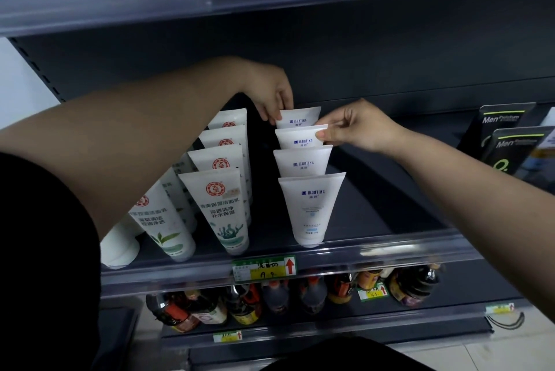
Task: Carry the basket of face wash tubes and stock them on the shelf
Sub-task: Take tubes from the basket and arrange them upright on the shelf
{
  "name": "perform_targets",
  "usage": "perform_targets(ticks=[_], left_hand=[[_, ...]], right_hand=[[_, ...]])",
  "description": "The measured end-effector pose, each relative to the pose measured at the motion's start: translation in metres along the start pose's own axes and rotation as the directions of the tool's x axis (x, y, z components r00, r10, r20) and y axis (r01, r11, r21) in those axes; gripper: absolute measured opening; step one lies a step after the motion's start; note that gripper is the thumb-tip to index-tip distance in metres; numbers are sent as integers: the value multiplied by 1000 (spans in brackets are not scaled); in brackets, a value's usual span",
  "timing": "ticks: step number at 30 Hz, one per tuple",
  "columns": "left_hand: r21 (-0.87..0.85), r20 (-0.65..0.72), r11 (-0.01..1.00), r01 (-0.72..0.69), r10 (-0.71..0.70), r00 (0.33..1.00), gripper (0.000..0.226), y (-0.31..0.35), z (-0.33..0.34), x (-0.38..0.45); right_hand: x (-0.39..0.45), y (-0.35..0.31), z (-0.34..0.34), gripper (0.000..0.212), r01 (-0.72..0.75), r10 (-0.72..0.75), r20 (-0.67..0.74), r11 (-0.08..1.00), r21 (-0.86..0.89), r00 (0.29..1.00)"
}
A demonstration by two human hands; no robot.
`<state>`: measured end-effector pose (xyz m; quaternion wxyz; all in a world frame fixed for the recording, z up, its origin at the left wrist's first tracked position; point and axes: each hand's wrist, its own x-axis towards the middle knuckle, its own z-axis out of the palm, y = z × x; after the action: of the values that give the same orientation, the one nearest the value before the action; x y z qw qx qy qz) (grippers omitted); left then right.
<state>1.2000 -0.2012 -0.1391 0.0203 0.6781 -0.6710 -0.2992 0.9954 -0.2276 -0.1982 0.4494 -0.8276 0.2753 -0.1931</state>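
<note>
The left hand (pixel 271 94) pinches the back white tube (pixel 298 118) at its top. The right hand (pixel 357 125) pinches the next tube (pixel 297 139) on the shelf (pixel 390 220).

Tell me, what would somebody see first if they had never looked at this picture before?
Two bare arms reach in from both sides and meet mid-shelf, where the left hand touches the rearmost tube in a row of four white tubes and the right hand pinches the second tube from the back. Left of that row stand white tubes with red round logos. On the lower shelf sit dark bottles.
</note>
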Motion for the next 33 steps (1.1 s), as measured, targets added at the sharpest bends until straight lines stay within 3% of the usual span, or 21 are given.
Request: perform_targets(ticks=[9, 14, 19, 26, 33], left_hand=[[33, -50, 999, 39, -37, 998, 30, 6, 5, -11], [9, -207, 999, 32, -29, 978, 36, 9, 5, -26], [57, -408, 998, -33, 53, 911, 30, 40, 7, -43], [46, -534, 987, -155, 155, 831, 24, 139, 35, -45], [-70, -606, 965, -252, 160, 779, 23, 209, 100, -9]], right_hand=[[-7, -7, -1, 26, -8, -3, -82, 990, -142, 997], [-22, -20, -18, 27, -21, -56, -195, 928, -372, 979], [-47, -28, -39, 28, -40, -154, -251, 775, -630, 956], [-101, -8, -90, 16, 50, -214, -332, 897, -440, 919], [-154, 31, -164, 17, 88, -281, -295, 843, -531, 913]])
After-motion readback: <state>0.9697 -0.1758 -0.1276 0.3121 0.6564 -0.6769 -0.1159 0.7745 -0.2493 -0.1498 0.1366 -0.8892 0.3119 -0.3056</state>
